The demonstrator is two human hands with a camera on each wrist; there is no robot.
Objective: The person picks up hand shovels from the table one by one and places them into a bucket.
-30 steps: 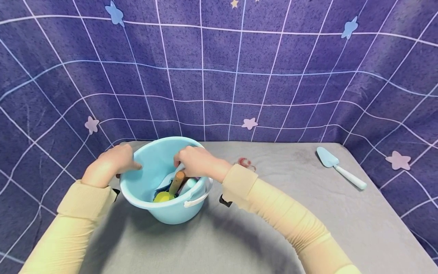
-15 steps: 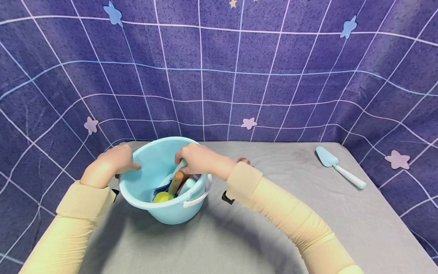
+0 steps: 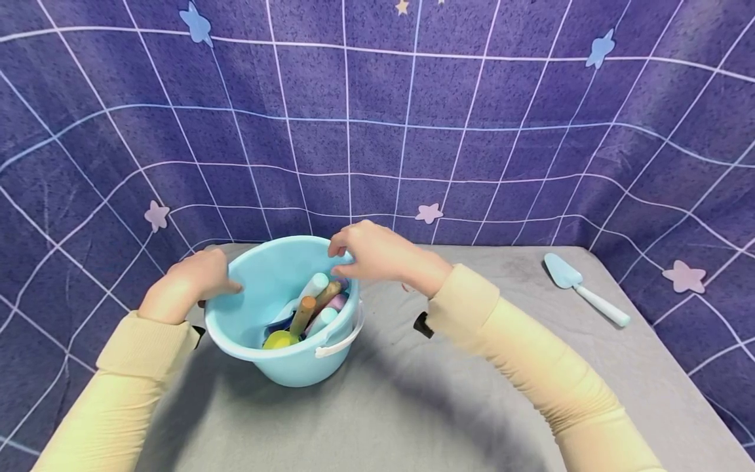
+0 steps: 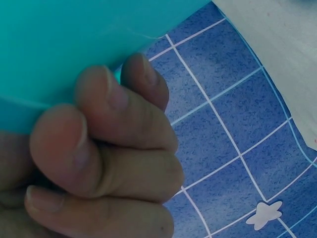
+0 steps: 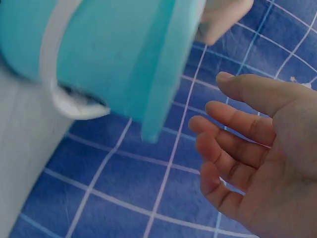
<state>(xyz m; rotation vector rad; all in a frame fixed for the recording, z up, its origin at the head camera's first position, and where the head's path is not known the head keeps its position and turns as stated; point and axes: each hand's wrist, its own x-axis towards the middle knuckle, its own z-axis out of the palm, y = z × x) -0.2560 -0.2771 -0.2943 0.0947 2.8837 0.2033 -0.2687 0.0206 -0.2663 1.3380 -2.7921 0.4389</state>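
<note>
A light-blue bucket (image 3: pixel 295 372) with a white handle (image 3: pixel 339 344) stands tilted on the grey cloth, left of the middle in the head view. My left hand (image 3: pixel 191 282) grips its left rim, thumb inside and, in the left wrist view, fingers (image 4: pixel 129 168) curled against the outer wall. Over the right rim hovers my right hand (image 3: pixel 377 252), empty, its fingers loosely bent; the right wrist view shows it apart from the bucket wall (image 5: pixel 119 59). Inside lie a light-blue handle (image 3: pixel 316 286), a brown wooden handle (image 3: pixel 303 316), a yellow piece (image 3: pixel 280 339) and other partly hidden items.
A light-blue garden trowel (image 3: pixel 586 292) lies on the grey cloth (image 3: pixel 472 367) at the right. Purple gridded fabric (image 3: pixel 377 118) with stars walls the back and both sides. A small red mark shows on the cloth near my right wrist.
My right hand has let go of the light-blue handle in the bucket and moved up and right, out over the rim. My left hand and the bucket stay in place.
</note>
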